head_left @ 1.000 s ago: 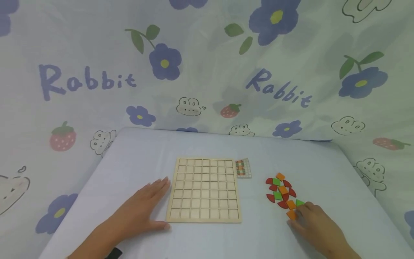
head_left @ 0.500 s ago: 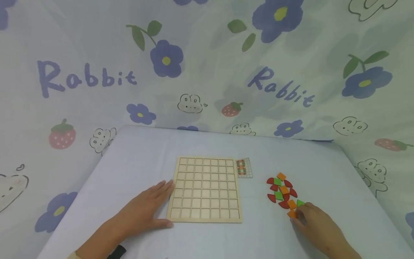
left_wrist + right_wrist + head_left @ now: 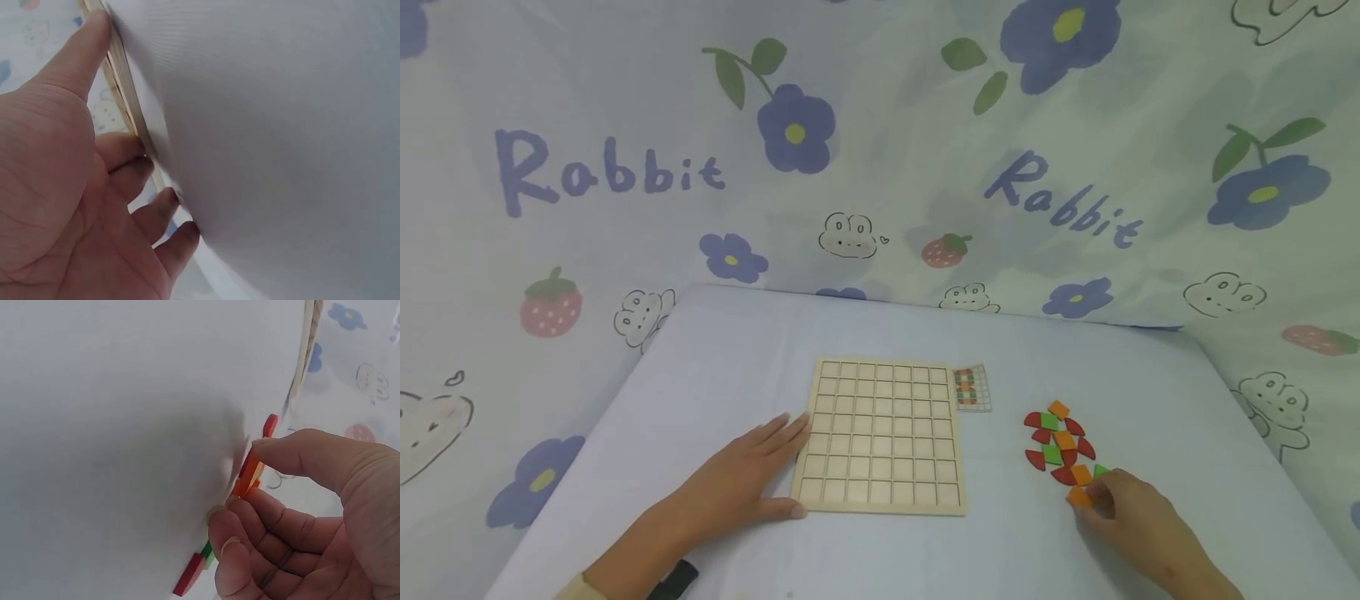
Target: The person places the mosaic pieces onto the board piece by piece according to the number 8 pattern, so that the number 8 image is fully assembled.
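Observation:
My left hand [image 3: 730,483] rests at the left edge of a wooden grid board [image 3: 882,423], fingers extended and thumb near its front corner. In the left wrist view, the thumb and fingertips touch the board's edge. At the right, my right hand [image 3: 1131,521] pinches an orange square tile [image 3: 1078,497] between thumb and fingers. The right wrist view shows this orange tile [image 3: 251,469] by the thumb tip. Just beyond the hand lies a loose group of tiles, with red quarter-round pieces [image 3: 1036,459], green ones [image 3: 1052,455] and orange squares [image 3: 1058,409]. The hand partly covers one green tile [image 3: 1101,471].
A small pattern card [image 3: 973,388] lies against the board's right side, printed with a coloured grid. White cloth [image 3: 760,333] covers the table. Behind it hangs a curtain [image 3: 880,167] with flowers and rabbits. A dark object [image 3: 674,579] shows under the left wrist.
My left hand has moved slightly right, up to the board's edge. My right hand has barely moved and stays at the nearest orange tile. The head view has shifted a little.

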`<state>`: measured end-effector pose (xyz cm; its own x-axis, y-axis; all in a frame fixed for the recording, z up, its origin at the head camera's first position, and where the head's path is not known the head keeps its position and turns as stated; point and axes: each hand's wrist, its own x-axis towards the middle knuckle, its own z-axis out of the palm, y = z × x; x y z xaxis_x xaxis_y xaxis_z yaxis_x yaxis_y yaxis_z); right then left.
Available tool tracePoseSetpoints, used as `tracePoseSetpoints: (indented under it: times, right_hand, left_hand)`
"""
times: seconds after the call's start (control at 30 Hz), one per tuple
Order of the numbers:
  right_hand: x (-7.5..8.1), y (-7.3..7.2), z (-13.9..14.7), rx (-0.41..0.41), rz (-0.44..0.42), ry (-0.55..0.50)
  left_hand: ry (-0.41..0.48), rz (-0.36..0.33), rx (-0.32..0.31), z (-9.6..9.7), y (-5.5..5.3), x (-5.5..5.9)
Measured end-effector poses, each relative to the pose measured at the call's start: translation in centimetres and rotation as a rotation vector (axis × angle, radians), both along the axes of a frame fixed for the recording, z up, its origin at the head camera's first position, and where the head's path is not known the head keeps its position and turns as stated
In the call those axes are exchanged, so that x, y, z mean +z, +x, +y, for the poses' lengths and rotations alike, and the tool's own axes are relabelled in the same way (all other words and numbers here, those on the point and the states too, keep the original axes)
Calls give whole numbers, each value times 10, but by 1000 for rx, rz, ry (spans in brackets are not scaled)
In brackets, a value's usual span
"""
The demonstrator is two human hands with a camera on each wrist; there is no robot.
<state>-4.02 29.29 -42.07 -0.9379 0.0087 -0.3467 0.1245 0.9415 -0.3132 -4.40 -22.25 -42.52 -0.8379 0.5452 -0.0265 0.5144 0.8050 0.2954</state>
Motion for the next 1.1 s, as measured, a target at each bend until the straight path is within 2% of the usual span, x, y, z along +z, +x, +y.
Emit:
tracePoseSetpoints:
  times: [0.23, 0.53, 0.8, 0.97, 1.1]
  right_hand:
    - [15, -4, -17, 78, 145, -79]
    - [35, -28, -57, 230, 278, -158]
    - [41, -64, -93, 365, 321, -190]
    - [34, -96, -108, 432, 284, -265]
    - [28, -116, -122, 451, 272, -268]
  left_hand:
    - [-7, -37, 3, 1, -2, 5]
    - [-9, -57, 17, 2, -3, 9]
    - [1, -63, 13, 1, -2, 10]
    - [3, -74, 17, 1, -2, 10]
    - [0, -81, 17, 1, -3, 9]
